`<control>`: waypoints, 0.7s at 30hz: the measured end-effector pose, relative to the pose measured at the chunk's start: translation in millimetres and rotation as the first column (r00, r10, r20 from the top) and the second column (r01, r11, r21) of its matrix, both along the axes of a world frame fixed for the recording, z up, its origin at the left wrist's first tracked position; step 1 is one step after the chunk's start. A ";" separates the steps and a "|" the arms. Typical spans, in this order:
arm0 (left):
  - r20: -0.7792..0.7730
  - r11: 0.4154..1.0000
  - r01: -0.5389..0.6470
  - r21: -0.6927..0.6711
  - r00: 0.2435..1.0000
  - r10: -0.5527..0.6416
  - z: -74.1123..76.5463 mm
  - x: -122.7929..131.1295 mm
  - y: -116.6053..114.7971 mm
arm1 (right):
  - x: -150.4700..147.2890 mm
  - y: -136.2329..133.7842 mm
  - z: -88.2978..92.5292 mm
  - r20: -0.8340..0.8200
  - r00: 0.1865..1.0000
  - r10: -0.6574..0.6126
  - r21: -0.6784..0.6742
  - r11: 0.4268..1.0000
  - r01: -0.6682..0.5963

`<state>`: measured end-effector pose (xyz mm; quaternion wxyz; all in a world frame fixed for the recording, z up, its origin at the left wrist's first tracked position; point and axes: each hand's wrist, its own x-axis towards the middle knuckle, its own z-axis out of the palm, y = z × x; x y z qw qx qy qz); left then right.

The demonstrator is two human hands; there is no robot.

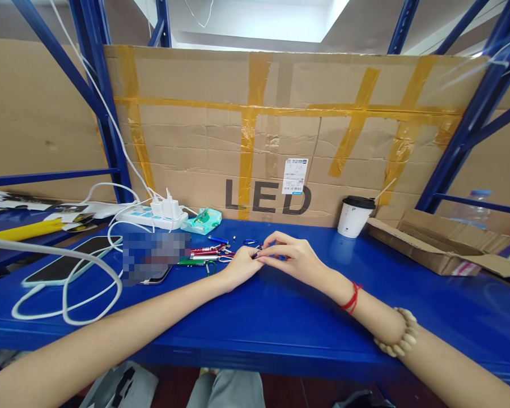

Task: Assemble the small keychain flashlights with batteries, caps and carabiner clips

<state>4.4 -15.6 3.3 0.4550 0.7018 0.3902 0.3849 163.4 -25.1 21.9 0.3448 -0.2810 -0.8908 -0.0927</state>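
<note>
My left hand (pixel 241 265) and my right hand (pixel 289 255) meet over the blue shelf (pixel 280 323), fingertips pinched together on a small dark pen-like item (pixel 257 253). Just left of the hands lies a small heap of similar red, silver and green pen-like items (pixel 206 255). A loose small blue item (pixel 218 239) and a tiny silver piece (pixel 234 237) rest behind them. My right wrist wears a red string and a bead bracelet.
A white lidded paper cup (pixel 355 216) stands at the back right beside a flattened cardboard box (pixel 433 241). At the left are a phone (pixel 70 259), white cables (pixel 68 283), a power strip with chargers (pixel 153 215) and a tissue pack (pixel 204 221). A taped cardboard wall (pixel 280 130) closes the back.
</note>
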 end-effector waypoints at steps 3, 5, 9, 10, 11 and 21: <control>-0.034 1.000 -0.019 0.001 0.999 0.019 -0.7 -0.6 0.2 | -3.3 -0.5 0.8 -0.004 1.000 -0.002 -0.037 0.999 0.001; -0.046 1.000 -0.027 0.006 0.999 0.027 -1.5 -0.8 1.5 | -3.7 0.7 2.6 -0.040 0.999 0.027 -0.098 0.995 -0.030; 0.020 1.000 -0.007 -0.026 1.000 0.008 -2.2 -0.9 4.8 | 8.9 9.5 9.7 -0.147 0.989 0.000 -0.299 0.953 -0.044; 0.038 0.999 -0.005 -0.042 0.999 0.007 -1.9 -1.0 5.2 | 14.5 12.6 11.6 -0.131 0.991 -0.022 -0.350 0.936 -0.026; 0.054 0.998 -0.005 -0.061 0.999 0.008 -1.5 -1.0 5.4 | 20.2 15.6 13.2 -0.086 0.996 -0.033 -0.387 0.922 -0.003; 0.167 0.994 0.003 -0.113 0.986 0.016 -0.1 -0.4 4.8 | 32.0 30.9 -2.7 0.095 0.994 0.058 -0.527 0.850 0.001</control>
